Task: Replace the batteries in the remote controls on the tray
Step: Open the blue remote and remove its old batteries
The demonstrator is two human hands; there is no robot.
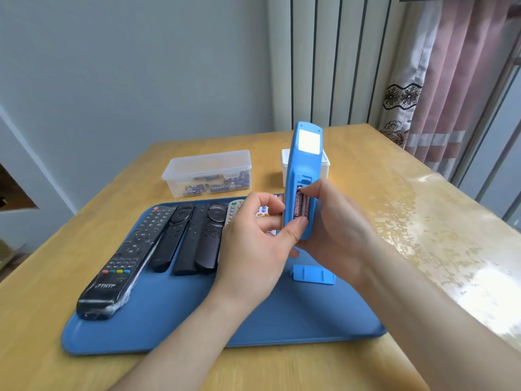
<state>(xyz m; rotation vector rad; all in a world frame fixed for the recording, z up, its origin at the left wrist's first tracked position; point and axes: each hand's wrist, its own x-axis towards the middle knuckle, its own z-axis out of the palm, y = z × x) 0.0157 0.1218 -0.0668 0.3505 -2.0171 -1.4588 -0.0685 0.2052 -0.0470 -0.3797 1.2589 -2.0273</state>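
A blue remote (304,159) stands upright above the blue tray (174,328), its back towards me. Its battery bay is uncovered and two red batteries (301,206) sit inside. My left hand (253,238) grips the remote's lower left side, thumb on its bottom edge. From the right, my right hand (332,221) wraps the remote, with fingertips on the top of the batteries. The blue battery cover (314,274) lies loose on the tray just below my hands. Several black remotes (180,238) and a white one (233,210) lie side by side on the tray's left half.
A clear plastic box (208,172) holding several blue batteries stands behind the tray. A white box (327,165) is partly hidden behind the blue remote. The wooden table (408,221) runs to a wall at the back and a curtain at the right.
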